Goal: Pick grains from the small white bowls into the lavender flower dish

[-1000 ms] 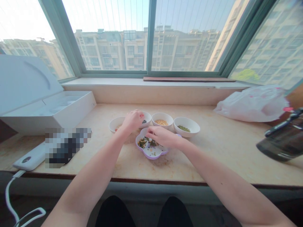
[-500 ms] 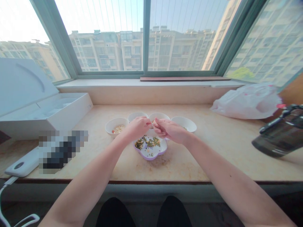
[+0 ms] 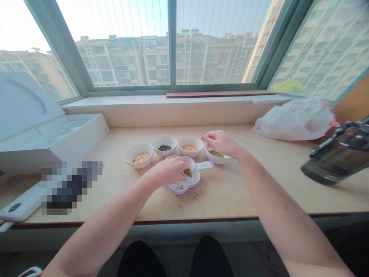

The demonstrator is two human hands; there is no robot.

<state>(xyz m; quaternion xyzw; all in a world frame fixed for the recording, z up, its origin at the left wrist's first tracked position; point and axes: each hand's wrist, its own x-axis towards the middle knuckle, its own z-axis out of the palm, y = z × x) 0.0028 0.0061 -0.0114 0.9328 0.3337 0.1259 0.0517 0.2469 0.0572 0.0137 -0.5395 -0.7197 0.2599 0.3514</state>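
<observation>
My left hand [image 3: 173,169] reaches down into a white flower-shaped dish [image 3: 196,177] with a lilac rim and a tabbed handle. Its fingers are curled together at the mixed beans [image 3: 188,172], with the tips partly hidden. My right hand [image 3: 220,141] hovers above the rim of the rightmost white bowl [image 3: 220,159], which contains green mung beans [image 3: 216,154]. Thumb and fingers are pinched there; whatever they hold is too small to make out.
Behind the dish stand bowls of pale flat seeds [image 3: 141,157], black beans [image 3: 164,147] and yellow kernels [image 3: 190,147]. An open white box [image 3: 77,134] and a white power bank [image 3: 21,204] lie left; a plastic bag [image 3: 294,119] and a dark jug [image 3: 331,161] are right.
My hands have moved apart from where they met above the dish. The right went to the mung bean bowl, the left down into the dish. The view has shifted slightly.
</observation>
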